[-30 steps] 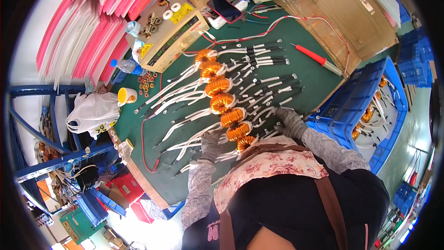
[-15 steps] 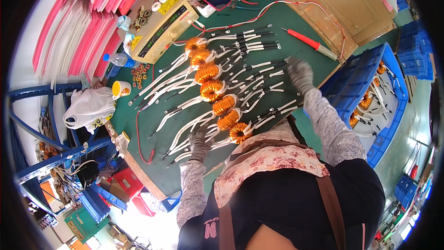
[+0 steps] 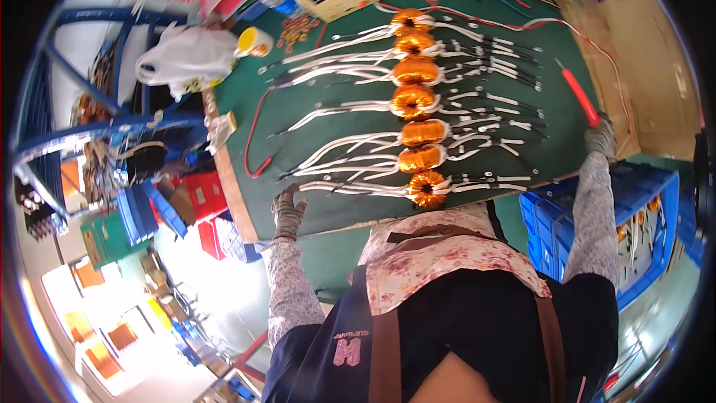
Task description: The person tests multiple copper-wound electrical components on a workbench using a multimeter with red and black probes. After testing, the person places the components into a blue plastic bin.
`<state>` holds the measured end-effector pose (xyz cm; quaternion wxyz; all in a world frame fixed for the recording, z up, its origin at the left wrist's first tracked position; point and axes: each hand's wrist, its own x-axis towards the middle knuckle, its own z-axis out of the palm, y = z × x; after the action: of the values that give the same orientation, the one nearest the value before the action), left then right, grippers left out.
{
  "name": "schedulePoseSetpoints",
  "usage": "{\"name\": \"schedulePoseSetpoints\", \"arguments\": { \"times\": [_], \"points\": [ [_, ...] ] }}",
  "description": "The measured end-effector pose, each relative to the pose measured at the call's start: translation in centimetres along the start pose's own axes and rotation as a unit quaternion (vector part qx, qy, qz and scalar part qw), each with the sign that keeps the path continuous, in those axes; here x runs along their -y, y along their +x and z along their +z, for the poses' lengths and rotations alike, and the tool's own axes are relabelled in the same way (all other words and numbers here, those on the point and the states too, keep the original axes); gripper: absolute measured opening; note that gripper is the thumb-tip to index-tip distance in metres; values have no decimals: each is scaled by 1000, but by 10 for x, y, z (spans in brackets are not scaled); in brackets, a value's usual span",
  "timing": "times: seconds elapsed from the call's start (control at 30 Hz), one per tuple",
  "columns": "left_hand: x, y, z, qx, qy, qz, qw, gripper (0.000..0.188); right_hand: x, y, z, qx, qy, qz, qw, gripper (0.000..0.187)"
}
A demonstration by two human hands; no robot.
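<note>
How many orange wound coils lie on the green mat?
7, in one column down the middle of the green mat: coils at, and nearest the person. None looks hidden.

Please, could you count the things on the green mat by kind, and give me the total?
Orange copper-wound toroidal coils with white leads: 7
Red-handled screwdriver: 1
Yellow roll of tape: 1
Gloved hands, the left hand resting at the mat's near edge and the right hand at the screwdriver's end: 2
Total: 11
</note>
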<state>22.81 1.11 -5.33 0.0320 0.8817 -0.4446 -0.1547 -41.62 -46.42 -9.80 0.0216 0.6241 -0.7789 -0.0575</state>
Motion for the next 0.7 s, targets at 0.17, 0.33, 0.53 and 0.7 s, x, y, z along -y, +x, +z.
{"name": "schedulePoseSetpoints", "arguments": {
  "times": [0.17,0.33,0.53,0.7],
  "points": [
    [45,8,-15,3,-8,-68,998,53,-32,0,-48,-279,-63,-186,940,28],
    [127,57,2,-53,-37,-7,998,56,50,-124,-203,-357,-150,-343,856,37],
    [203,118,15,-167,43,43,984,59,159,-305,-246,-100,28,-398,911,31],
    [220,143,15,-59,-60,7,996,46,232,-428,-244,181,220,-358,889,39]
  ]
}}
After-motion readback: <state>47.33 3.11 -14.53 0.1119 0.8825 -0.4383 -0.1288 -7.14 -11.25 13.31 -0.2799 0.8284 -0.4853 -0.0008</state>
